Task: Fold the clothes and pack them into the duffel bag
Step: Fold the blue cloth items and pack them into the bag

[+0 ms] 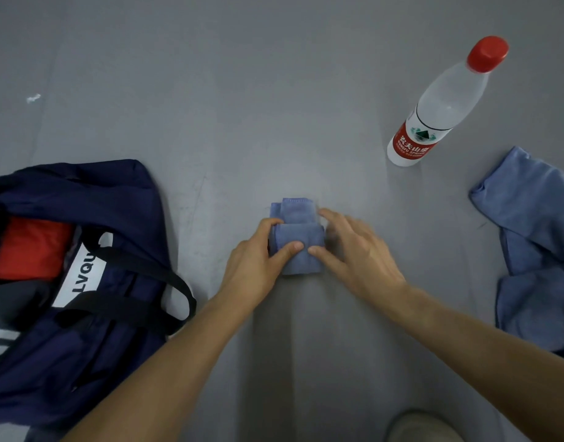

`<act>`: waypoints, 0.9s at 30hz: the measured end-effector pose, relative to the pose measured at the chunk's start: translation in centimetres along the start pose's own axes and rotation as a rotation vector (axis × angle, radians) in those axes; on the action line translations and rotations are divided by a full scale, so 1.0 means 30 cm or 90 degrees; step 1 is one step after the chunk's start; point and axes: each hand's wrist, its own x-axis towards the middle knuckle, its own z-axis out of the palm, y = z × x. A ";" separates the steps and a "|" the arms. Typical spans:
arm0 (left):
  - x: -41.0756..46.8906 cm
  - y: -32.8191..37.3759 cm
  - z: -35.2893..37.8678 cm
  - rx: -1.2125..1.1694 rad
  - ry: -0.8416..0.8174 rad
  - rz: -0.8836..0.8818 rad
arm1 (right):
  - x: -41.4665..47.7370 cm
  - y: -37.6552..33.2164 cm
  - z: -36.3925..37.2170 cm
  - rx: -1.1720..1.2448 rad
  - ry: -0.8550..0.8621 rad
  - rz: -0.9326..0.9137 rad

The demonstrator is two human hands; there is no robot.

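Blue cloth (298,250), folded into a small thick packet, lies mid-frame on the grey surface (274,122) (whether bench or floor cannot be told from this view), well apart from the duffel bag (115,199) at the left. Left hand (258,256) pinches the packet's left side, with the thumb flat on the top fold and the fingers (269,223) curled at the far left edge. Right hand (360,253) is spread and fairly straight; its thumb tip presses the top fold beside the left thumb, its forefinger touches the right edge, and it grips nothing.

Step in hand, as judged: pressing the last fold flat before lifting. To do it well, hold both thumbs down on the loose upper flap and square its edges with the layer beneath. Then take the whole stack from both sides so that no layer slips open.

Bag mouth is open, with a red garment (32,247) already inside. Second blue cloth (535,250), unfolded, lies at the right, with a water bottle (433,113) beyond it.
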 end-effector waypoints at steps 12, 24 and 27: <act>0.022 -0.019 0.013 0.041 0.123 0.105 | 0.029 0.031 0.090 -0.288 0.047 -0.232; -0.151 0.040 -0.211 -0.333 -0.034 -0.208 | 0.147 -0.249 0.001 0.302 -0.109 0.195; -0.158 0.098 -0.432 -0.362 -0.013 -0.186 | 0.194 -0.435 -0.062 0.498 -0.169 0.214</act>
